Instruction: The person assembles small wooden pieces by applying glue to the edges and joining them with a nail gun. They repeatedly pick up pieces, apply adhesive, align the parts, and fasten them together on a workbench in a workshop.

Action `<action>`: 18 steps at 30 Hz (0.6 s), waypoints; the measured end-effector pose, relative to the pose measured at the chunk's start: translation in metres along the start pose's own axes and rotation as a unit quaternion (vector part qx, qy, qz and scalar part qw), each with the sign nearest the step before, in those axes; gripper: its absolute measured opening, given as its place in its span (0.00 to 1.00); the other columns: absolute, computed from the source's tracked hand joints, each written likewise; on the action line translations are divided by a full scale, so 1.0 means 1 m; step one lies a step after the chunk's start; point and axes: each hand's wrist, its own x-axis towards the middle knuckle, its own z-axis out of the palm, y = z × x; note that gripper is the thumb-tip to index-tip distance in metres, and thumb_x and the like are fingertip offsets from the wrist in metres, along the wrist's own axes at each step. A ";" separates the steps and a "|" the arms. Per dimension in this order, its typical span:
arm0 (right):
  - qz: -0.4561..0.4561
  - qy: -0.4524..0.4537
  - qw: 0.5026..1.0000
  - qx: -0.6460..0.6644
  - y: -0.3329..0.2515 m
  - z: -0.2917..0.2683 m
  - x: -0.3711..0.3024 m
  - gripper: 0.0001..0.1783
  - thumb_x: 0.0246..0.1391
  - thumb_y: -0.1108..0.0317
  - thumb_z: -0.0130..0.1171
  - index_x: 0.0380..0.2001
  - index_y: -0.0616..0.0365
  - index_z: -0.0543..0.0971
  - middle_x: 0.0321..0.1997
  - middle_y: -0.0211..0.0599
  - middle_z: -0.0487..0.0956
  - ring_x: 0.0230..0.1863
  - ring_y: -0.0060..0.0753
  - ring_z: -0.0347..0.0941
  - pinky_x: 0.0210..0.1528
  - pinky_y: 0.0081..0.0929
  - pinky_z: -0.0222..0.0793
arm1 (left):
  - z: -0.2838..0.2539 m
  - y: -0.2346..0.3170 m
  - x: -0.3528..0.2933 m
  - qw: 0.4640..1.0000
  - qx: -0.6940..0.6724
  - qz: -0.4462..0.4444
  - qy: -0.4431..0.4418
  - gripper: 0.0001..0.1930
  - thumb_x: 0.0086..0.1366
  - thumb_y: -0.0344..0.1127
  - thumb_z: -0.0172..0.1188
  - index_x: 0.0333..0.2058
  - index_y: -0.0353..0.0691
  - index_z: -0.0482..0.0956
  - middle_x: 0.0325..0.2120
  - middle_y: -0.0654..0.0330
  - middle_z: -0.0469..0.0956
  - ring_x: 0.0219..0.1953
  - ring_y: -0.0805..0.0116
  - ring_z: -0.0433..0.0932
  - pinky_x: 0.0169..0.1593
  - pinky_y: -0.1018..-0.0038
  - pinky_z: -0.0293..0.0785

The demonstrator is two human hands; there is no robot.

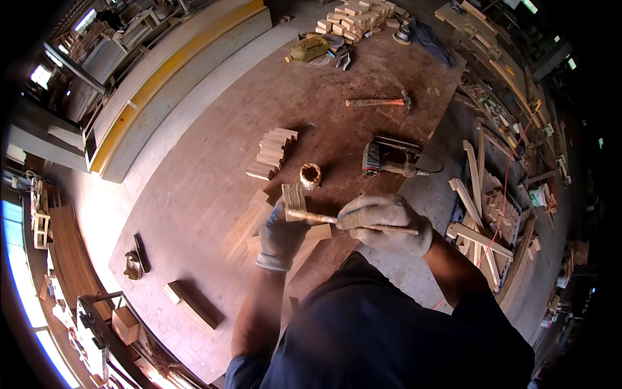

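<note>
My left hand (280,242), in a pale work glove, is closed around the lower part of a small wooden block (293,194) with finger-like grooves. My right hand (383,219), also gloved, grips a thin brush (317,217) whose tip lies over the block's lower face. Just beyond the block stands a small round pot (311,174) with a crusted, light-coloured rim and a dark inside. Several wooden pieces with notched ends (272,153) lie in a row left of the pot. Beneath my left hand are pale boards (243,223), partly hidden by it.
On the brown worktable (214,162) lie a pneumatic nailer (392,160) with its hose, a hammer (382,102), pliers (343,59), a yellowish bottle (308,50) and a loose wood block (193,303). Wood blocks (356,19) are piled at the far end. Timber scraps (483,214) clutter the right floor.
</note>
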 end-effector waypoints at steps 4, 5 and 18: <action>0.020 0.000 1.000 0.020 -0.004 -0.009 -0.004 0.13 0.50 0.84 0.67 0.40 0.63 0.87 0.46 0.46 0.86 0.45 0.38 0.86 0.42 0.28 0.84 | 0.013 0.023 -0.005 0.973 0.230 0.022 0.006 0.26 0.74 0.47 0.58 0.63 0.36 0.73 0.55 0.50 0.80 0.57 0.52 0.80 0.60 0.53 0.79; 0.028 0.012 0.999 0.030 -0.003 -0.010 -0.004 0.13 0.50 0.84 0.67 0.40 0.63 0.87 0.47 0.46 0.86 0.45 0.38 0.86 0.42 0.29 0.84 | 0.011 0.026 -0.006 0.970 0.242 0.010 -0.008 0.26 0.74 0.47 0.58 0.64 0.36 0.72 0.56 0.50 0.80 0.57 0.52 0.80 0.61 0.53 0.79; 0.012 0.023 0.999 -0.036 -0.019 -0.010 0.000 0.12 0.51 0.85 0.64 0.39 0.63 0.86 0.46 0.47 0.86 0.43 0.39 0.86 0.42 0.29 0.83 | 0.007 0.018 0.000 0.993 0.116 0.012 0.015 0.26 0.72 0.42 0.60 0.64 0.37 0.73 0.56 0.51 0.81 0.54 0.57 0.81 0.56 0.61 0.79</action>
